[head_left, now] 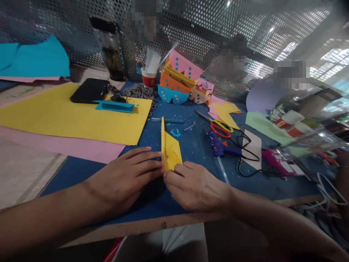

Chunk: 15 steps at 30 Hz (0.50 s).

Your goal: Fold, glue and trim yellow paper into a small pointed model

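Observation:
A folded piece of yellow paper stands on the blue work surface in front of me, its left side a narrow upright strip. My left hand has its fingers stretched out, with the fingertips against the lower end of that strip; its thumb is hidden. My right hand is closed with bent fingers on the paper's near end. Just beyond the paper lies a blue pen among small blue scraps.
A blue glue gun with a black cord and scissors lie at right. Large yellow sheets spread left, under a black tablet-like object. Decorated paper pieces, a paper cup and a tumbler stand behind.

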Each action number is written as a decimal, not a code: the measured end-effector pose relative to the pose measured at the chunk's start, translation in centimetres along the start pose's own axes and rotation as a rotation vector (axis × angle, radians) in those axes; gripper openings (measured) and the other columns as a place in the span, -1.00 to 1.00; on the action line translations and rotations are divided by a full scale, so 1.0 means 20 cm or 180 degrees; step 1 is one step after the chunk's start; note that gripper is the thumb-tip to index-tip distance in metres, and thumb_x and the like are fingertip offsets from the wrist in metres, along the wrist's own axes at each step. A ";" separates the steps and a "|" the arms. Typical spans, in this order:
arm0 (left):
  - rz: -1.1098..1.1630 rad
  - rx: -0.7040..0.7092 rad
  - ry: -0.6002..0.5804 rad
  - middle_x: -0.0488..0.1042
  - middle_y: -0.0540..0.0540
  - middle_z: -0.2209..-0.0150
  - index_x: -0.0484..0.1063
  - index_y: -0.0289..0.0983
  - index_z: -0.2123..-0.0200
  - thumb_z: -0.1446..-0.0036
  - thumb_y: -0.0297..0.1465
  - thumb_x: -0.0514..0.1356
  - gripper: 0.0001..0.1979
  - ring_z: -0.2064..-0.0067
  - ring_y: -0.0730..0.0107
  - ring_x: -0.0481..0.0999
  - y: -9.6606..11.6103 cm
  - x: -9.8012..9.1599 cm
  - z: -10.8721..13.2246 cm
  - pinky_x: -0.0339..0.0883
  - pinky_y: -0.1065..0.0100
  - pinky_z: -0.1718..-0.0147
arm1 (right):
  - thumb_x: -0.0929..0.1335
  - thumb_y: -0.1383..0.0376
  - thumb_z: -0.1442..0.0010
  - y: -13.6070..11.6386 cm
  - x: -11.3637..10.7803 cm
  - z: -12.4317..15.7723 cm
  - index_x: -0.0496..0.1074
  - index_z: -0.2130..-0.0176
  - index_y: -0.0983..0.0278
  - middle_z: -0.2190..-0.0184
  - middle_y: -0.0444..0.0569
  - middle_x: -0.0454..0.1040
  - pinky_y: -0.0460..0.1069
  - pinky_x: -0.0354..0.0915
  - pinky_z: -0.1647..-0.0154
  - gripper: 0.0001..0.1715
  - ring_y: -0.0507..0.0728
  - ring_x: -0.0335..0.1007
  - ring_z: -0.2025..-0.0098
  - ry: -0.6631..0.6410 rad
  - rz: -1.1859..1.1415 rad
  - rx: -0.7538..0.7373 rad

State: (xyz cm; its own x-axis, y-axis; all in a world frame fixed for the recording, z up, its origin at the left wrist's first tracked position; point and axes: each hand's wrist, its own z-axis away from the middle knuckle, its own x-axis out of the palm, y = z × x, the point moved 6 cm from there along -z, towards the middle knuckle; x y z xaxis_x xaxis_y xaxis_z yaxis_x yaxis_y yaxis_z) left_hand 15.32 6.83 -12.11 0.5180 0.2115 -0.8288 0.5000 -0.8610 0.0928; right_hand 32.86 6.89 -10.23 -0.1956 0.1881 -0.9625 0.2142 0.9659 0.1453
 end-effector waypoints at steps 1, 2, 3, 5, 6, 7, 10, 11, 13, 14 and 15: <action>0.0004 0.0013 -0.0005 0.78 -0.14 -0.19 0.65 -0.22 -0.20 -0.32 -0.58 0.16 -0.53 -0.36 0.13 0.65 0.00 0.00 0.01 0.28 0.05 -0.57 | 0.31 0.42 -0.57 0.01 0.01 0.00 0.57 0.18 0.27 0.22 0.00 0.59 0.10 0.24 0.29 -0.71 0.16 0.42 0.23 0.0003 -0.0054 0.0029; 0.0008 0.0043 -0.0009 0.78 -0.13 -0.19 0.64 -0.22 -0.22 -0.32 -0.58 0.17 -0.52 -0.37 0.14 0.64 -0.01 0.00 0.01 0.28 0.05 -0.57 | 0.32 0.39 -0.56 0.02 0.03 0.01 0.59 0.16 0.28 0.21 0.01 0.61 0.10 0.27 0.28 -0.74 0.17 0.43 0.22 0.0015 -0.0124 0.0077; 0.0016 0.0107 -0.0021 0.77 -0.12 -0.20 0.63 -0.21 -0.25 -0.33 -0.58 0.17 -0.50 -0.38 0.15 0.64 -0.02 0.00 0.02 0.28 0.05 -0.57 | 0.32 0.36 -0.54 0.03 0.03 0.01 0.60 0.13 0.28 0.20 0.02 0.63 0.10 0.31 0.25 -0.76 0.17 0.46 0.21 0.0049 -0.0207 0.0155; -0.0020 0.0142 -0.0001 0.76 -0.10 -0.23 0.62 -0.18 -0.28 -0.34 -0.59 0.15 -0.47 -0.40 0.19 0.62 -0.04 0.00 0.03 0.23 0.09 -0.59 | 0.32 0.35 -0.51 0.10 0.01 0.02 0.63 0.06 0.28 0.16 0.03 0.67 0.08 0.38 0.17 -0.74 0.17 0.53 0.18 0.0214 -0.0405 0.0436; -0.0024 0.0162 0.0027 0.76 -0.08 -0.23 0.63 -0.17 -0.28 -0.33 -0.60 0.14 -0.45 -0.38 0.20 0.64 -0.05 0.00 0.04 0.22 0.10 -0.60 | 0.30 0.36 -0.52 0.15 -0.01 0.02 0.64 0.02 0.28 0.14 0.03 0.69 0.06 0.40 0.12 -0.71 0.16 0.56 0.15 0.0346 -0.0496 0.0641; -0.0035 0.0219 -0.0111 0.75 -0.05 -0.25 0.61 -0.13 -0.33 -0.34 -0.59 0.16 -0.42 -0.38 0.22 0.64 -0.05 0.02 0.04 0.23 0.13 -0.60 | 0.28 0.37 -0.53 0.21 -0.05 0.04 0.64 0.00 0.27 0.11 0.03 0.71 0.05 0.42 0.07 -0.68 0.15 0.60 0.11 0.0491 -0.0562 0.0893; -0.0022 0.0216 -0.0167 0.73 0.00 -0.28 0.57 -0.02 -0.41 -0.36 -0.55 0.18 -0.37 -0.35 0.23 0.66 -0.08 0.02 0.04 0.30 0.12 -0.56 | 0.28 0.32 -0.58 0.46 -0.17 0.14 0.63 -0.05 0.25 0.10 0.05 0.71 0.03 0.41 0.00 -0.68 0.16 0.63 0.06 0.0865 -0.0447 0.1935; -0.0016 0.0213 -0.0140 0.73 0.00 -0.29 0.56 0.00 -0.42 -0.37 -0.54 0.18 -0.37 -0.34 0.21 0.67 -0.09 0.02 0.04 0.33 0.10 -0.55 | 0.31 0.29 -0.57 0.55 -0.22 0.19 0.63 -0.04 0.25 0.09 0.06 0.71 0.04 0.40 -0.01 -0.71 0.17 0.62 0.06 0.0886 -0.0319 0.2349; -0.0018 0.0225 -0.0171 0.72 -0.02 -0.31 0.56 -0.01 -0.42 -0.40 -0.53 0.17 -0.39 -0.36 0.18 0.66 -0.10 0.03 0.04 0.36 0.07 -0.52 | 0.33 0.32 -0.53 0.70 -0.28 0.30 0.63 0.10 0.24 0.11 0.07 0.71 0.06 0.36 -0.01 -0.75 0.20 0.61 0.07 0.0703 -0.0007 0.3121; -0.0021 0.0292 -0.0171 0.72 -0.03 -0.30 0.56 -0.02 -0.41 -0.41 -0.52 0.17 -0.41 -0.35 0.18 0.66 -0.10 0.04 0.05 0.39 0.07 -0.50 | 0.35 0.30 -0.54 0.76 -0.29 0.36 0.63 0.12 0.23 0.12 0.06 0.71 0.07 0.35 -0.01 -0.76 0.21 0.62 0.08 0.0481 0.0038 0.3455; -0.0029 0.0353 -0.0178 0.73 -0.05 -0.29 0.56 -0.02 -0.41 -0.41 -0.51 0.18 -0.42 -0.34 0.17 0.67 -0.10 0.05 0.05 0.42 0.07 -0.48 | 0.37 0.24 -0.55 0.81 -0.29 0.41 0.63 0.11 0.22 0.13 0.05 0.72 0.07 0.34 0.01 -0.77 0.23 0.62 0.09 0.0223 0.0013 0.3706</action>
State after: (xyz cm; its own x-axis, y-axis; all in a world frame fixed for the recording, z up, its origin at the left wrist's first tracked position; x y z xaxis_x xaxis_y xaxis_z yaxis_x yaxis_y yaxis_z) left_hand 14.08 8.30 -13.66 0.4728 0.1961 -0.8591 0.4230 -0.9058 0.0261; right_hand 45.29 20.03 -4.14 -0.2375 0.2355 -0.9424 0.9566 0.2252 -0.1848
